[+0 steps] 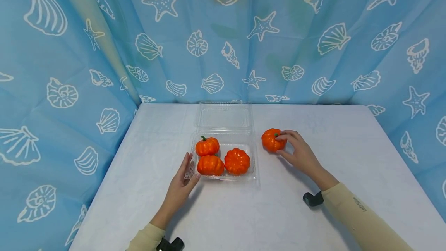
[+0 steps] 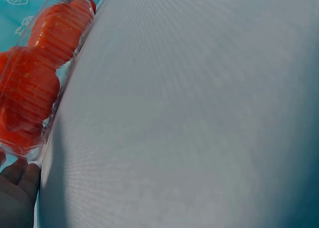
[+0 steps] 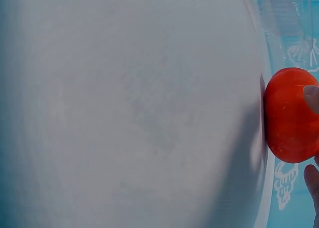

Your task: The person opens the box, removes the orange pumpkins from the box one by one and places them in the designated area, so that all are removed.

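Observation:
Three orange toy pumpkins, among them a ribbed one, sit inside a clear plastic clamshell container. My left hand holds the container's front left corner, its fingers along the left wall and the thumb at the front. In the left wrist view those fingers meet the container's corner. To the right of the container, another orange toy pumpkin with a green stem rests on the table. My right hand grips it from the right, thumb low and fingers over its top. One fingertip overlaps this pumpkin in the right wrist view.
The container's transparent lid lies folded back toward the table's far edge. A white cloth covers the table. Behind it hangs a blue curtain with white shells and starfish. Black wrist mounts sit under both sleeves.

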### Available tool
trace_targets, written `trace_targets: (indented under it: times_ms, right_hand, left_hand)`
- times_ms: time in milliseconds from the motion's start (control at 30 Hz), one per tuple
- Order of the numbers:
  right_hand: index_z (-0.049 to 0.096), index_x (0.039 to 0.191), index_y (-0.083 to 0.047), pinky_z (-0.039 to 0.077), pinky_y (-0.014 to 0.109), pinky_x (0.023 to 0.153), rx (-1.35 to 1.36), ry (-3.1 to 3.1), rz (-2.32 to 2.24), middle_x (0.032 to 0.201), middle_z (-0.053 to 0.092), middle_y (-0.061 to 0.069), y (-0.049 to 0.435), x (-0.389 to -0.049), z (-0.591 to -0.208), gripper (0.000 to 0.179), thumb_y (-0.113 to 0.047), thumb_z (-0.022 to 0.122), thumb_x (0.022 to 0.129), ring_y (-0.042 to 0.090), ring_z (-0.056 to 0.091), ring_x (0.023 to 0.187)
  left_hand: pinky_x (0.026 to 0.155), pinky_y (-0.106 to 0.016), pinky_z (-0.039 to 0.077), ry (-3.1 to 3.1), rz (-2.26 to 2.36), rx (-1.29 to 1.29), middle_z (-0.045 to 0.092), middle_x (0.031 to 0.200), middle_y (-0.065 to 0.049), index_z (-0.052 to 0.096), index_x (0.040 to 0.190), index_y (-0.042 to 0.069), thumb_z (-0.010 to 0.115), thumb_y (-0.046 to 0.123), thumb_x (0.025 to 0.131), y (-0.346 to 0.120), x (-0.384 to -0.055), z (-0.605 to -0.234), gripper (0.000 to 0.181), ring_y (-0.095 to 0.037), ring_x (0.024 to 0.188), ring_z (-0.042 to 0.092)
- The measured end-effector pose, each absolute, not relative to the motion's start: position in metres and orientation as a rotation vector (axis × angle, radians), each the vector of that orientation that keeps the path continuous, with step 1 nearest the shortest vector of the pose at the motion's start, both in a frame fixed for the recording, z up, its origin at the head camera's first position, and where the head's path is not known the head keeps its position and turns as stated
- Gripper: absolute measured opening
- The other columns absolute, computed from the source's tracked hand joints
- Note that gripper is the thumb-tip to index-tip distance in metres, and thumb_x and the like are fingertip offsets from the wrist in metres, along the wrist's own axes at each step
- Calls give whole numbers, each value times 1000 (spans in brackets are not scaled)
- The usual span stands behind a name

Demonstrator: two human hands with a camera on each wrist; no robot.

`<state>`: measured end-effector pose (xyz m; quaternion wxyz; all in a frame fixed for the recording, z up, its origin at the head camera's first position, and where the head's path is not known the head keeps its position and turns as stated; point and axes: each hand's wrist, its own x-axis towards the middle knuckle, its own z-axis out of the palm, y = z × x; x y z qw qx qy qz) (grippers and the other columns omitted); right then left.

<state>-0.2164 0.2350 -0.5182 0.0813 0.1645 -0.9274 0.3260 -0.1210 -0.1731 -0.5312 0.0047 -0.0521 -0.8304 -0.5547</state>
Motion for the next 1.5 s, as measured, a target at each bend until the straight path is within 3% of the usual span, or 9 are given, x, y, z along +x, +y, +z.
trace_targets:
  times_ms: [500,900,1233,1500]
  right_hand:
    - [69,116,-10,48,59,104,560,-2612,1021,130,57,13,226,-207,-505,33,-5,81,86,34,52,124]
    - [69,116,-11,57,52,94,610,-2626,1089,123,62,7,204,-205,-491,29,-12,80,89,26,57,114]
    - [69,121,-11,56,50,97,694,-2658,1143,125,63,7,180,-209,-480,32,-16,78,91,28,59,116]
    - [68,123,-13,59,50,90,792,-2695,1190,124,64,5,158,-219,-466,34,-20,78,91,33,63,109]
  left_hand:
    - [113,-47,38,-2584,-1734,-178,30,166,-3,18,164,13,69,28,99,-174,-122,-532,84,-27,151,31]
    - [114,-46,37,-2586,-1741,-174,30,166,-2,19,164,15,69,30,99,-174,-124,-534,84,-25,151,32]
    - [111,-49,40,-2582,-1742,-176,31,166,-3,19,164,14,69,28,98,-174,-123,-533,84,-28,150,33]
    - [112,-47,39,-2583,-1753,-169,31,166,-2,19,164,15,70,29,98,-174,-123,-533,85,-26,150,32]
